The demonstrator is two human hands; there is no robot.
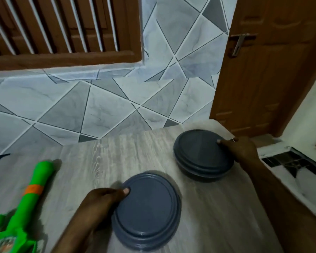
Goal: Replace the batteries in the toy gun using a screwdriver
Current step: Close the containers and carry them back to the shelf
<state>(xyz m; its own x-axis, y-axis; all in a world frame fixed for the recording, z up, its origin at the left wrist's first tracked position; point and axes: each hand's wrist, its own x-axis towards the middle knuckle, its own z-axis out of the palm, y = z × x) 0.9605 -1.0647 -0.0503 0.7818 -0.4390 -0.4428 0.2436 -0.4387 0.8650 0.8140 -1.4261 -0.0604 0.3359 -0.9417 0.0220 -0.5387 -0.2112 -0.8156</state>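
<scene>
Toy gun [28,199]: lies flat on the table [91,161], at the lower left corner of view. Green body, orange band partway up the barrel, muzzle pointing away toward the wall. Butt end cut off by the frame edge; some printed label near the bottom, blurred, not readable. Neither hand touches it.

Left hand [100,201]: well to the right of the gun, clasped on the left rim of the near container [148,210]. Thumb lies on top of the lid near its edge; fingers curl down around the side. Container is round, dark blue-grey, lid on, standing upright on the table in the centre foreground.

Right hand [239,148]: gripping the right rim of the far container [202,152], thumb on the lid, fingers wrapped down the side and out of sight. Same colour and shape as the near one, lid on. It looks tilted or lifted slightly on the far side, but motion blur makes this uncertain.

The two containers stand apart, far one up and to the right near the table's right rear corner.

Table: pale grey wood grain. Beyond its far edge, a wall [102,106] of grey and white angular tiles. Brown slatted window [62,28] upper left. Brown door [270,66] with metal latch [240,43] upper right.
</scene>
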